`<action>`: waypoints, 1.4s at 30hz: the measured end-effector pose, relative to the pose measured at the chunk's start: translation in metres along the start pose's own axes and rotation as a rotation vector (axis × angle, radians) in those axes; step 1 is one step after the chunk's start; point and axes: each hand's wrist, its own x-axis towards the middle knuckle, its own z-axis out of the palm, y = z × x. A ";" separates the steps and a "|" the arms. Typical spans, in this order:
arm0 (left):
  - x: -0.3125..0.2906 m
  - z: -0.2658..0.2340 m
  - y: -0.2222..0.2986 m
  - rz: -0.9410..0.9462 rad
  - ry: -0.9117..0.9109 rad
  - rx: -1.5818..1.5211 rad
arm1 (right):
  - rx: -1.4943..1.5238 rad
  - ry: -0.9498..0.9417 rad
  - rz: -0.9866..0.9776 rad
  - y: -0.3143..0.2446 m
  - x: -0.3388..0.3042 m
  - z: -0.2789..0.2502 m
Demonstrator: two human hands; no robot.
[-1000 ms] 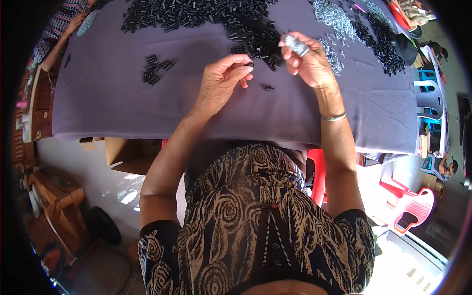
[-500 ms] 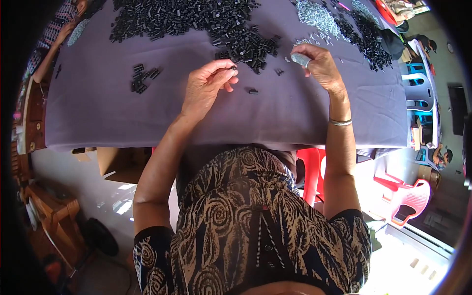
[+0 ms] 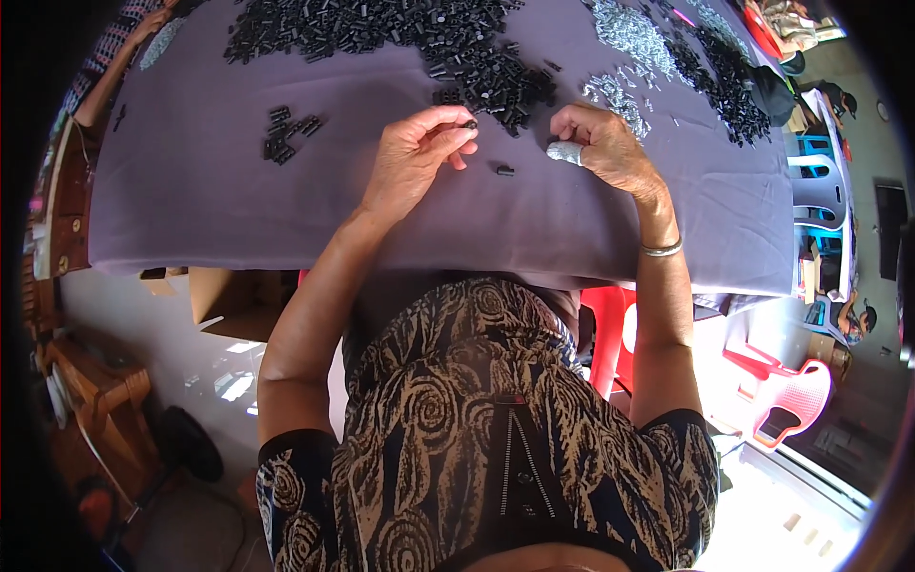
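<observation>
My left hand (image 3: 415, 157) pinches a small black cylindrical piece (image 3: 470, 124) between thumb and fingertips, above the purple-grey tablecloth (image 3: 381, 229). To its right, my right hand (image 3: 615, 153) has its fingers curled in, and the thumb wears a whitish wrap (image 3: 564, 153). Whatever its fingertips may hold is too small to make out. One loose black piece (image 3: 505, 171) lies on the cloth between the hands. Beyond them spreads a large heap of black pieces (image 3: 381, 24). Small silvery parts (image 3: 620, 100) are scattered just past my right hand.
A small group of black pieces (image 3: 286, 133) lies left of my left hand. A silvery pile (image 3: 634, 38) and another black pile (image 3: 729, 91) stand at the far right. Another person's arm (image 3: 110, 81) reaches in at the far left. A red chair (image 3: 801, 400) stands at the right.
My right hand has come away from the silvery parts, leftward and nearer to me, and its wrapped thumb now points left. My left hand keeps its pinch on the black piece.
</observation>
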 end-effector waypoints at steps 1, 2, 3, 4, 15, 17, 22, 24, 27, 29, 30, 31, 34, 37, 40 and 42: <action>0.000 0.001 0.000 -0.001 0.006 0.004 | -0.021 0.001 0.012 -0.003 0.001 0.001; -0.001 0.002 0.001 -0.001 0.013 -0.006 | -0.016 -0.022 0.051 0.000 0.002 0.002; 0.000 0.002 0.001 -0.002 0.015 -0.016 | -0.013 -0.022 0.049 0.002 0.004 0.001; 0.000 0.002 0.001 -0.002 0.017 -0.013 | -0.048 -0.044 0.060 0.003 0.006 0.000; -0.001 0.002 0.000 0.007 0.031 -0.015 | 0.188 -0.027 -0.004 -0.020 0.015 0.016; -0.001 0.000 -0.002 0.013 0.030 -0.016 | 0.212 -0.019 -0.085 -0.020 0.018 0.021; -0.001 0.001 -0.001 0.018 0.032 -0.027 | 0.325 -0.018 -0.194 -0.020 0.021 0.027; -0.001 0.001 -0.002 0.009 0.021 -0.001 | 0.380 -0.020 -0.017 -0.021 0.020 0.030; 0.000 0.000 -0.004 0.008 0.018 -0.009 | 0.518 -0.018 0.083 -0.023 0.020 0.034; -0.001 -0.001 -0.005 0.008 0.017 -0.008 | 0.441 0.010 -0.008 -0.029 0.022 0.038; -0.001 -0.001 -0.004 0.009 0.012 -0.008 | 0.359 0.042 -0.098 -0.030 0.022 0.039; -0.001 -0.001 -0.004 0.010 0.013 -0.008 | 0.314 -0.027 -0.102 -0.027 0.023 0.036; 0.000 0.000 -0.004 0.002 0.014 -0.006 | 0.486 -0.017 -0.054 -0.025 0.024 0.039; -0.001 0.001 -0.003 0.006 0.029 0.009 | 0.669 -0.033 -0.043 -0.027 0.029 0.035; -0.002 0.001 -0.003 0.026 0.034 0.017 | 0.668 -0.046 -0.062 -0.036 0.035 0.035; -0.001 0.000 -0.005 0.043 0.044 -0.006 | 0.645 -0.050 -0.073 -0.039 0.037 0.037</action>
